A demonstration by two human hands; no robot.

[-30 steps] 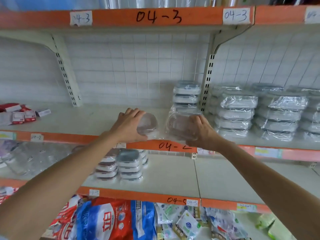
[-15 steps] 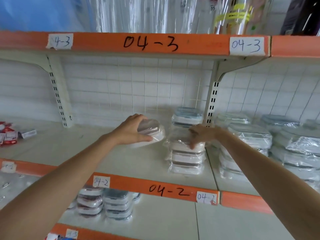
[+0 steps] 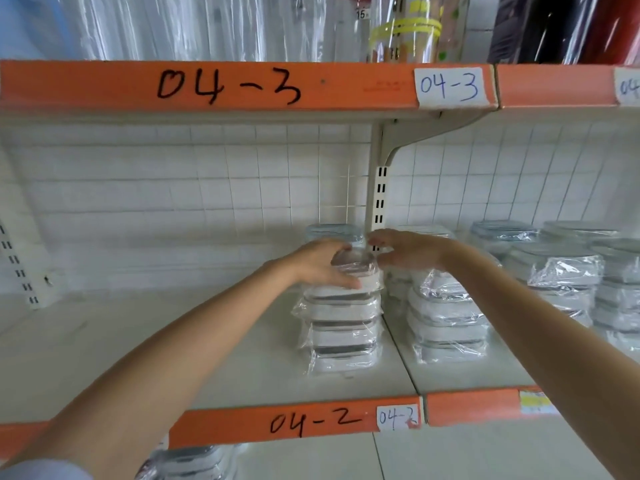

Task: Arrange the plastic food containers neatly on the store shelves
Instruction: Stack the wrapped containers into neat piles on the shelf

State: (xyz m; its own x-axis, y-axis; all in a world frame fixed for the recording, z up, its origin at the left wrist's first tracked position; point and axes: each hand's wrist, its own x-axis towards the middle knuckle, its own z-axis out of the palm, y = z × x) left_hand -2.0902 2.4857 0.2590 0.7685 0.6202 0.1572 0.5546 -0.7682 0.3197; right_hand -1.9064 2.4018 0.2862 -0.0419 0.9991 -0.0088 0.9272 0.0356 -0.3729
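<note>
On the 04-2 shelf (image 3: 207, 348) stands a stack of plastic-wrapped food containers (image 3: 341, 327). My left hand (image 3: 320, 263) grips a wrapped container (image 3: 355, 268) that sits on top of this stack. My right hand (image 3: 405, 251) hovers just to the right of it with fingers spread, holding nothing. Another stack of containers (image 3: 332, 232) stands behind, partly hidden by my hands. Whether my right fingertips touch the top container is unclear.
More wrapped container stacks (image 3: 446, 317) fill the shelf section to the right. A shelf upright (image 3: 379, 199) rises just behind my hands. The 04-3 shelf edge (image 3: 242, 86) runs overhead. Several more containers (image 3: 190, 462) sit on the shelf below.
My left hand has carried its container to the right and set it on top of the stack. My right hand has lifted off the stack and opened. The camera has tilted upward.
</note>
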